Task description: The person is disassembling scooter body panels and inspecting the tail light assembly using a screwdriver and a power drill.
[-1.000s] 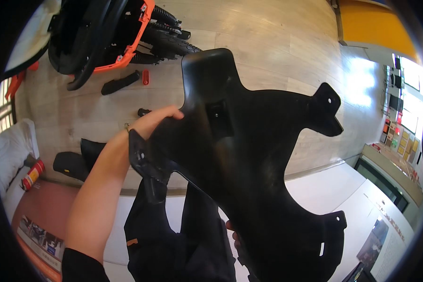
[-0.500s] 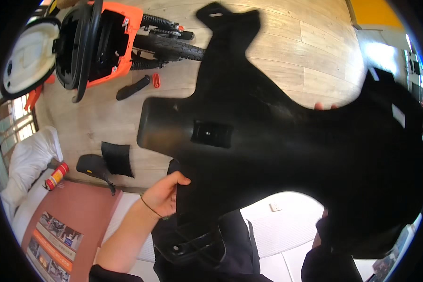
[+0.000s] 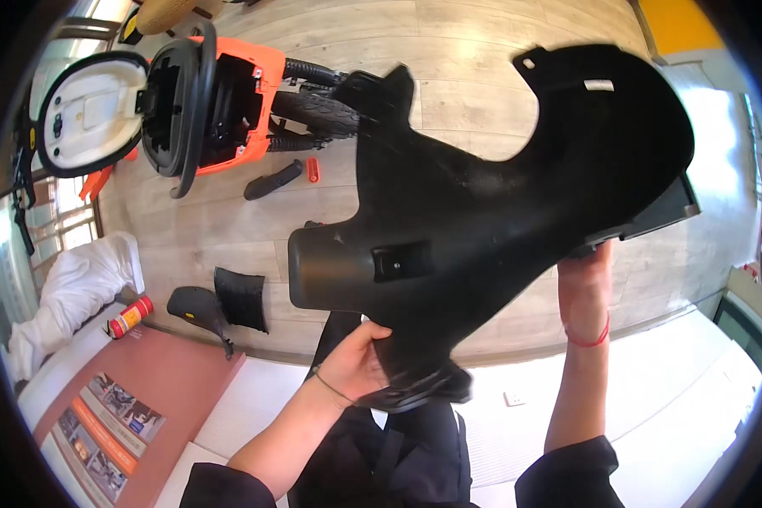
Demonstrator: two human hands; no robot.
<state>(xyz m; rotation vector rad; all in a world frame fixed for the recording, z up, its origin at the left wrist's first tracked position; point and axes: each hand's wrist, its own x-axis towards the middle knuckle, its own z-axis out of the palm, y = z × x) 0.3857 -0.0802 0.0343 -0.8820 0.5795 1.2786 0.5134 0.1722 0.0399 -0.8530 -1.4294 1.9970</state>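
Note:
A large black moulded plastic scooter panel (image 3: 491,220), with curved cut-outs, end tabs and a small recessed pocket, is held up in front of me and hides much of the floor. My left hand (image 3: 356,362) is closed on its lower left edge, the thumb on the face towards me and the fingers partly hidden behind. My right hand (image 3: 586,279) grips the underside of the panel's right part; its fingertips are covered by the panel. The panel tilts, its broad rounded end raised to the right.
At the upper left stands an orange scooter (image 3: 250,110), its seat (image 3: 93,114) flipped up. On the wood floor lie a long black part (image 3: 273,179), a red piece (image 3: 313,170), a black curved cover (image 3: 241,300) and a dark grey part (image 3: 196,306). A fire extinguisher (image 3: 130,317) is near a reddish board (image 3: 169,372).
The panel has turned, its right end swinging up and away from me. My right hand and forearm, mostly hidden before, now show beneath it. My left hand keeps its grip and shifts right.

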